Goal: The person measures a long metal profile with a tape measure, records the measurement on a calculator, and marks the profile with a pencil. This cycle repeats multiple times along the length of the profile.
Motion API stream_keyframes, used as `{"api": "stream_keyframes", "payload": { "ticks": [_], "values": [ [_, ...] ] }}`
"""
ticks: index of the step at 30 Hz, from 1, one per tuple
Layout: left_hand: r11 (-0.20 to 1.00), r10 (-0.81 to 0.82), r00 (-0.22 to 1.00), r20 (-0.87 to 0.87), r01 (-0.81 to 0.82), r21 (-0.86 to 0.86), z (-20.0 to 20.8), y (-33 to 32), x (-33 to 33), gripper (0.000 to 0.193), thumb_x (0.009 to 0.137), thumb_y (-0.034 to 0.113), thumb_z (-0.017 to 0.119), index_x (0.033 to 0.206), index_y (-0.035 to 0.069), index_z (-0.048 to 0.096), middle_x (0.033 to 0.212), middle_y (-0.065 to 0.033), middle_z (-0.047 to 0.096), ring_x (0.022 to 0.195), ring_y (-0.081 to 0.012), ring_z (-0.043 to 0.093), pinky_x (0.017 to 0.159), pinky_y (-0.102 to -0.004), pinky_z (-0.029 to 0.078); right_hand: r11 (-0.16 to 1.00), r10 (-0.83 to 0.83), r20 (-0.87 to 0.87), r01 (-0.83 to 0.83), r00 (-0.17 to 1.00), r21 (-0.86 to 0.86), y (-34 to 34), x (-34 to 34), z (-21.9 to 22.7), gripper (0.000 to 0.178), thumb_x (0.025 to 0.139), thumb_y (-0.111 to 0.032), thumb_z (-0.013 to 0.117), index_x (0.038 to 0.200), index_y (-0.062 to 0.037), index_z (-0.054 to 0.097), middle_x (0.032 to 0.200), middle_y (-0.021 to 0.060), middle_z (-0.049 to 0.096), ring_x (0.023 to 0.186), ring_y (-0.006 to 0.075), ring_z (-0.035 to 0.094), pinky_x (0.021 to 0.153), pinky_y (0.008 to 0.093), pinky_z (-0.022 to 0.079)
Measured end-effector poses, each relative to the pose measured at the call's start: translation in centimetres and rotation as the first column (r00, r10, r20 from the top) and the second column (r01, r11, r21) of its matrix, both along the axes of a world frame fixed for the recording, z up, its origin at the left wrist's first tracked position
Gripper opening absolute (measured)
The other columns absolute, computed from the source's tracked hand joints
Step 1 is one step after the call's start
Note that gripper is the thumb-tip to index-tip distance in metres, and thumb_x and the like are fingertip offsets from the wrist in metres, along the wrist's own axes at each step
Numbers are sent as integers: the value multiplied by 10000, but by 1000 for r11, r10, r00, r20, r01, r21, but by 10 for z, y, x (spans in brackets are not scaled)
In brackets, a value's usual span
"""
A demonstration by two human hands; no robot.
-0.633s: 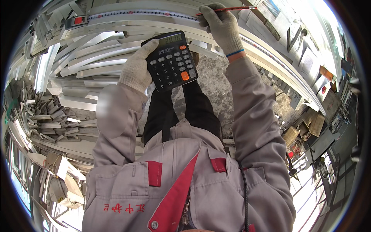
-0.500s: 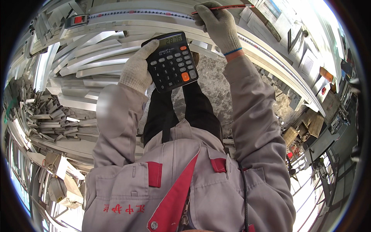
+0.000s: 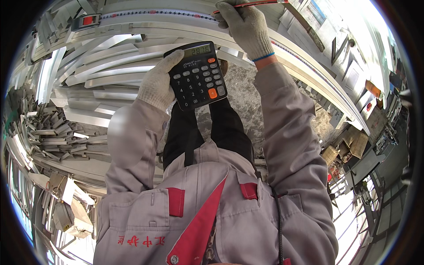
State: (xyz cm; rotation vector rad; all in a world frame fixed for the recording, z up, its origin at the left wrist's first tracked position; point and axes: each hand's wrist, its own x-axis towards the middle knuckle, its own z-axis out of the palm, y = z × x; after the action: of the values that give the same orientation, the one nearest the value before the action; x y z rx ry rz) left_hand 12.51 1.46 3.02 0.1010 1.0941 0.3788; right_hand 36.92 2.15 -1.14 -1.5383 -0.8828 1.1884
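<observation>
In my gloved left hand point(image 3: 157, 84) is a black desk calculator point(image 3: 193, 88) with an orange key and a small display, my thumb lying over its upper left edge. The other fingers are hidden behind it. My gloved right hand point(image 3: 248, 32) is closed around a thin red pencil point(image 3: 265, 3), whose tip points left, close to the tape. Under that tip runs the blade of a tape measure point(image 3: 152, 13), stretched along a long pale metal profile point(image 3: 176, 30). The red and grey tape case point(image 3: 87, 21) sits at the left end of the blade.
Stacked pale metal profiles point(image 3: 101, 64) fill the left beyond my arm. Many short offcuts point(image 3: 59, 137) lie in a heap below them. Cardboard boxes point(image 3: 351, 141) stand at the right. Concrete floor point(image 3: 247, 92) shows around my legs.
My right hand and the pencil have shifted slightly left along the tape. My left hand has lowered the calculator a little toward me.
</observation>
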Motion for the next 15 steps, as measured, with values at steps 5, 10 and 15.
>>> {"api": "stream_keyframes", "payload": {
  "ticks": [5,10,15],
  "values": [
    [999,39,998,-57,-40,-8,-8,-4,0,386,1013,233,762,1290,-27,690,1112,-159,784,936,-241,800,817,-371,696,1000,-20,23,21,1000,-13,0,-4,3,194,1103,-156,633,1025,15,681,814,19,684,709,85,612,646,263,511],
    [1000,-14,1000,27,14,-10,-18,-4,-9,384,1025,242,744,1290,-32,692,1115,-155,784,934,-238,799,815,-367,693,1000,-27,33,27,999,-8,0,-5,5,199,1102,-161,635,1022,14,684,812,21,688,707,84,616,648,263,516],
    [1000,-17,998,54,18,-22,-23,-8,-13,389,1033,240,728,1303,-38,687,1125,-153,785,930,-244,799,808,-370,687,1000,0,102,0,995,-1,0,-3,8,204,1102,-167,633,1023,14,686,806,18,688,702,82,616,645,269,520]
  ]
}}
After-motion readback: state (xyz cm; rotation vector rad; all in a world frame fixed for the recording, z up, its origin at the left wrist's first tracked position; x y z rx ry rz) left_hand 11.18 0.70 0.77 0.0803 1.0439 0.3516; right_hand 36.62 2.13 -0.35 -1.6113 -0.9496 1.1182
